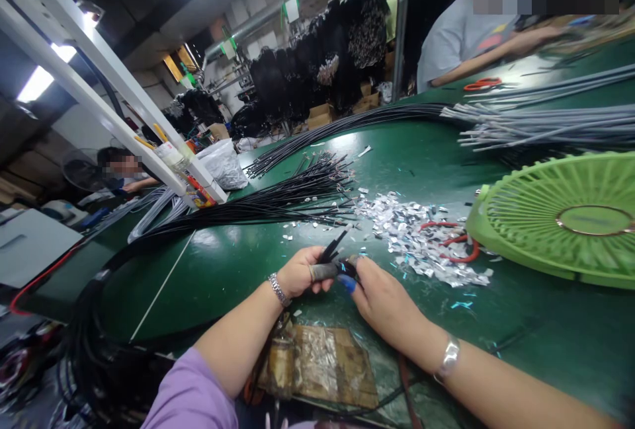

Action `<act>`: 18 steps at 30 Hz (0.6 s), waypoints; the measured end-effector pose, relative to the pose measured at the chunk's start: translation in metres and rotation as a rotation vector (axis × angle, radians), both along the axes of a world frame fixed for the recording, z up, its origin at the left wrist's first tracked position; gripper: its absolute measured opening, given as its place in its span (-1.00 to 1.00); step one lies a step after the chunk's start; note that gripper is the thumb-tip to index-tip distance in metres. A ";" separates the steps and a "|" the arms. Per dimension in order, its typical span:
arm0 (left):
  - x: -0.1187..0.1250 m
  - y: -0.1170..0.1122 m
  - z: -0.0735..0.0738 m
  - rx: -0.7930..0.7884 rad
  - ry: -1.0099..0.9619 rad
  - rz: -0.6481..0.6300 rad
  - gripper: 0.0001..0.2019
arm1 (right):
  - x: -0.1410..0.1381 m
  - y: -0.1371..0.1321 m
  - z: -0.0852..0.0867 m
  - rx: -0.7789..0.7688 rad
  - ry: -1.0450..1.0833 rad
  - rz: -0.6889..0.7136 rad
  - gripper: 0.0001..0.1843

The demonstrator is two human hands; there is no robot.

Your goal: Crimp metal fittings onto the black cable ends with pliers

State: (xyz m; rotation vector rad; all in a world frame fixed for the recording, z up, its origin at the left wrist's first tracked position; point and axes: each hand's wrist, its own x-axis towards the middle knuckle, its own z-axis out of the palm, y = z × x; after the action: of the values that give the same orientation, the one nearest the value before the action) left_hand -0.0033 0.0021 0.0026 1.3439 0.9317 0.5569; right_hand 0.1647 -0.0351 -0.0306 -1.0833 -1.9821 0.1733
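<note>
Several black cables (333, 246) poke up from my left hand (303, 272), whose fingers are closed around them, with a grey finger cover on the thumb. Against their ends, my right hand (381, 289) is pinched, a blue cover on one digit; what exactly sits between its fingers is too small to make out. Just beyond the hands, a large bundle of black cables (278, 201) lies on the green table (238, 264), its stripped ends fanned out. Silver foil scraps (407, 231) are heaped to the right of it, partly over red-orange handles (464, 250).
A green fan (560, 217) stands at the right. Behind it lie grey cables (540, 126) and orange-handled scissors (482, 84). White posts (99, 78) rise at the left beside a plastic bag (223, 164). A taped board (322, 363) sits below my hands. Co-workers sit across the table and far left.
</note>
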 end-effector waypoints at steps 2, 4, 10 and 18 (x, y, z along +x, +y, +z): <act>0.001 0.000 0.001 -0.001 -0.009 0.030 -0.50 | 0.000 0.000 -0.001 -0.008 0.001 0.010 -0.88; 0.001 0.000 0.002 0.003 -0.016 0.079 -0.49 | 0.001 0.001 -0.001 -0.033 0.003 0.021 -0.87; -0.001 0.002 0.005 0.006 -0.030 0.133 -0.47 | 0.013 0.010 0.006 -0.351 0.169 0.070 -0.80; 0.001 0.001 0.003 -0.062 0.025 -0.056 -0.52 | 0.012 0.017 0.009 -0.609 0.503 0.290 -0.65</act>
State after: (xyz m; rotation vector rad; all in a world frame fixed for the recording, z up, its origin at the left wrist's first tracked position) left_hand -0.0022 0.0031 0.0052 1.3199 0.9218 0.4652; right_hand 0.1768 -0.0183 -0.0220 -0.9727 -1.6381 1.1482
